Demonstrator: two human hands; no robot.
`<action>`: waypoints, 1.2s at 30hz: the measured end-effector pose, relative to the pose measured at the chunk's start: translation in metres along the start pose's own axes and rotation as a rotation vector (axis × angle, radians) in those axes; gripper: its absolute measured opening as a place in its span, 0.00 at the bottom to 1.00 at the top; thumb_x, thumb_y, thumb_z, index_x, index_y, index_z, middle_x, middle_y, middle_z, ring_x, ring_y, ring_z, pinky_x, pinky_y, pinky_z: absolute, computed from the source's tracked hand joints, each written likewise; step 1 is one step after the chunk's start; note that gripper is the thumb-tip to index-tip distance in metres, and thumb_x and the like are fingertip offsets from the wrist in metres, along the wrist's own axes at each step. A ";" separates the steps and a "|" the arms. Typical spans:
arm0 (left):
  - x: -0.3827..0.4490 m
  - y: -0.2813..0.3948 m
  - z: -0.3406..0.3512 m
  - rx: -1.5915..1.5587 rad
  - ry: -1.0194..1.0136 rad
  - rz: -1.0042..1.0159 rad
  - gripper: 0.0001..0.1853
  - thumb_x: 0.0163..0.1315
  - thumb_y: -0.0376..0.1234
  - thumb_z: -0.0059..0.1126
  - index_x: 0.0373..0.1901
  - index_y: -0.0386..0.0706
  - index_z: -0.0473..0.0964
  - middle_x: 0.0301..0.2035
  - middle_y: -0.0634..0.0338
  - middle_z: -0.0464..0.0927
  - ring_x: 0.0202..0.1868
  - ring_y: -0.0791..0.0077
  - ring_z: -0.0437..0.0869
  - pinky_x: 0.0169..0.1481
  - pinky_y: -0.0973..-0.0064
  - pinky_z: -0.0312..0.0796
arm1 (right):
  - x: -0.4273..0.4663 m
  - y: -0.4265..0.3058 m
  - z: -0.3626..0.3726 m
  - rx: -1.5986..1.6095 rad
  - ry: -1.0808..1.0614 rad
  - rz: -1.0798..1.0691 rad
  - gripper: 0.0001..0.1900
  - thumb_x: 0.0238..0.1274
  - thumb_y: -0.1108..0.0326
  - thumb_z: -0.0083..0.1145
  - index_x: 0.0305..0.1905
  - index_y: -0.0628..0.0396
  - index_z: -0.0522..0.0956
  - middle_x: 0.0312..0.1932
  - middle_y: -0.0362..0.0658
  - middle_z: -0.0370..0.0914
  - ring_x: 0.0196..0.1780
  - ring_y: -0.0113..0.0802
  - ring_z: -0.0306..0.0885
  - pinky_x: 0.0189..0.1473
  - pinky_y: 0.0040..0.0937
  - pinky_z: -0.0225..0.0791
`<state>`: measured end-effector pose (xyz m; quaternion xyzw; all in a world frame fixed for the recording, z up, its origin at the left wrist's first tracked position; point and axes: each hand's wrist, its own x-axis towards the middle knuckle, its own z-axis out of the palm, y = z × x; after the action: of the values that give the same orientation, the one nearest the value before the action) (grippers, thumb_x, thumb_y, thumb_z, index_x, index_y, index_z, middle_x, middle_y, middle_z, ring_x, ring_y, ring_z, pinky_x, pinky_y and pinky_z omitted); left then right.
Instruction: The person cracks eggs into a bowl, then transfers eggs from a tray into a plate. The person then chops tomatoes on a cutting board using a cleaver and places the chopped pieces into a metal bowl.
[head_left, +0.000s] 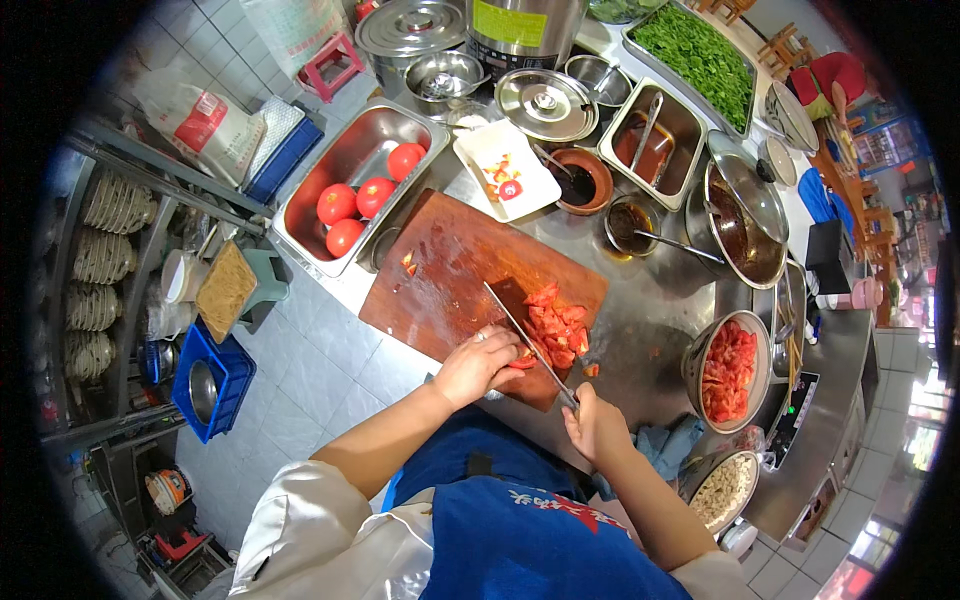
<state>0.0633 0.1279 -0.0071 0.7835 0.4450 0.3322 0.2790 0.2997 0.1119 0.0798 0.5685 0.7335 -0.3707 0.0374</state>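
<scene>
My right hand (598, 424) grips the handle of a kitchen knife (523, 335), whose blade points up and to the left over a wooden cutting board (442, 255). Bent fingers of my left hand (482, 363) press a piece of tomato (523, 361) on the board, close beside the blade. A heap of cut tomato chunks (556, 328) lies just right of the knife. Several whole peeled-looking tomatoes (375, 196) rest in a steel pan (306, 247) beyond the board's left side. At the right stands a bowl (694, 390) of cut tomato (730, 371).
Behind the board are a white tray (480, 142) with tomato scraps, a clay pot (600, 184) of dark sauce and a steel container (694, 142) of red sauce. Chopped greens (694, 56) fill a far tray. A bowl of pale cubes (724, 491) stands near my right arm. Another person (832, 79) is farther off.
</scene>
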 end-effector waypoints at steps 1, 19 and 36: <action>-0.001 0.002 -0.005 -0.004 -0.016 0.011 0.12 0.56 0.35 0.62 0.38 0.39 0.75 0.46 0.52 0.76 0.51 0.52 0.75 0.56 0.62 0.70 | 0.007 0.000 -0.003 -0.036 -0.012 -0.003 0.14 0.61 0.62 0.56 0.42 0.59 0.67 0.27 0.60 0.78 0.34 0.61 0.78 0.35 0.53 0.70; -0.013 0.004 0.006 -0.119 0.131 -0.142 0.11 0.54 0.34 0.65 0.31 0.37 0.74 0.44 0.51 0.76 0.49 0.50 0.76 0.54 0.61 0.71 | -0.011 -0.014 -0.042 -0.113 -0.082 -0.078 0.14 0.59 0.62 0.58 0.42 0.59 0.67 0.28 0.58 0.79 0.33 0.59 0.79 0.36 0.53 0.71; -0.025 0.007 0.014 -0.134 0.183 -0.187 0.09 0.56 0.33 0.65 0.31 0.37 0.75 0.43 0.51 0.77 0.48 0.51 0.77 0.52 0.62 0.71 | -0.020 -0.020 -0.035 -0.061 -0.137 -0.032 0.16 0.60 0.61 0.58 0.44 0.60 0.68 0.28 0.59 0.79 0.34 0.60 0.79 0.36 0.52 0.71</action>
<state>0.0676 0.1006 -0.0178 0.6847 0.5166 0.4036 0.3187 0.3027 0.1150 0.1248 0.5285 0.7492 -0.3869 0.0990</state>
